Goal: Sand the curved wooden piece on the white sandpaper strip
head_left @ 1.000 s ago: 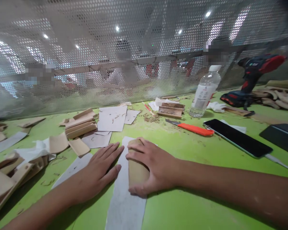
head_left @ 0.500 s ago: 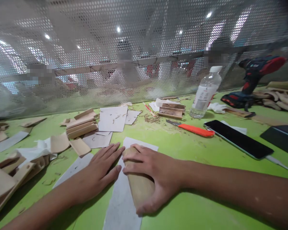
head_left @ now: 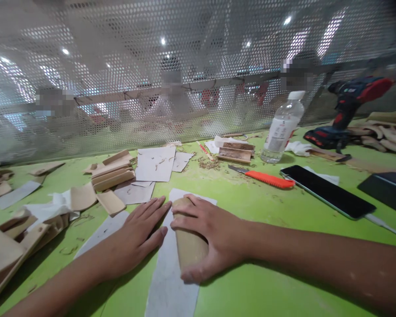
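Note:
My right hand (head_left: pixel 214 235) grips a tan curved wooden piece (head_left: pixel 188 248) and presses it down on a long grey sandpaper strip (head_left: pixel 170 281) that lies on the green table (head_left: pixel 257 281). My left hand (head_left: pixel 137 235) rests flat, fingers spread, on the strip's left edge, right beside the wooden piece. Only the near end and a sliver of the far end of the piece show under my fingers.
Wooden pieces (head_left: pixel 110 176) and sandpaper sheets (head_left: pixel 155 164) lie at the left and centre back. An orange utility knife (head_left: pixel 267 178), a plastic bottle (head_left: pixel 281 127), a phone (head_left: pixel 326 190), a dark tablet (head_left: pixel 386 186) and a cordless drill (head_left: pixel 346 112) are on the right. A perforated metal screen (head_left: pixel 152 79) closes off the back.
My right hand slid the wooden piece toward me along the strip, then pushed it back away a little. My left hand stayed flat on the sandpaper.

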Motion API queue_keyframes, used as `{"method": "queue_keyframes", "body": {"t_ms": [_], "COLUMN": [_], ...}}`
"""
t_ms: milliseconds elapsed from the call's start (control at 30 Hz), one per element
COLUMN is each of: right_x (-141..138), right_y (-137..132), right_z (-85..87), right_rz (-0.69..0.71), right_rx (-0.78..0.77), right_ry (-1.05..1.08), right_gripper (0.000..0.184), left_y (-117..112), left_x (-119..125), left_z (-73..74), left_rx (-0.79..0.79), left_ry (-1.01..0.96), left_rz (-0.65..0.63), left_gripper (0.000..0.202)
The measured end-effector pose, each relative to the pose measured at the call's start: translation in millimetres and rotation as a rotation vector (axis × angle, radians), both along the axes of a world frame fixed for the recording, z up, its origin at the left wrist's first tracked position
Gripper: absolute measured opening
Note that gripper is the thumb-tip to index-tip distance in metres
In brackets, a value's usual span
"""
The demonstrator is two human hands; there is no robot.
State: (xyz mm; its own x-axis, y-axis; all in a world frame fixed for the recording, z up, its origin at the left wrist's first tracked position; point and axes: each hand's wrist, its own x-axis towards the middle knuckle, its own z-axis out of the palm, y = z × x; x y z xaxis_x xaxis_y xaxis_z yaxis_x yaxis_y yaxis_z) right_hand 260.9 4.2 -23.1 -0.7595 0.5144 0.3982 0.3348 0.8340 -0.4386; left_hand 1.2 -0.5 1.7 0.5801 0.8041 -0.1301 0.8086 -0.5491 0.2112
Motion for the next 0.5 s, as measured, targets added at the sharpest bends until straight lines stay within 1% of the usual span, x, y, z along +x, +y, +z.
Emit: {"method": "queue_keyframes", "body": {"t_ms": [200, 500], "right_x": [0.6, 1.6], "right_y": [-2.1, -1.1], "right_z": [-0.9, 0.3], "right_rz": [-0.096, -0.081], "right_rx": [-0.041, -0.065], "right_ry": [-0.061, -0.077], "right_gripper": [0.088, 0.088], "left_y": [0.7, -0.2], "left_x": [2.3, -0.1], "left_z": [0.5, -1.8], "left_rx": [-0.012, -0.013], "left_ry": [0.003, 0.012], "left_rz": [0.002, 0.017], "left_gripper": [0.067, 0.067]}}
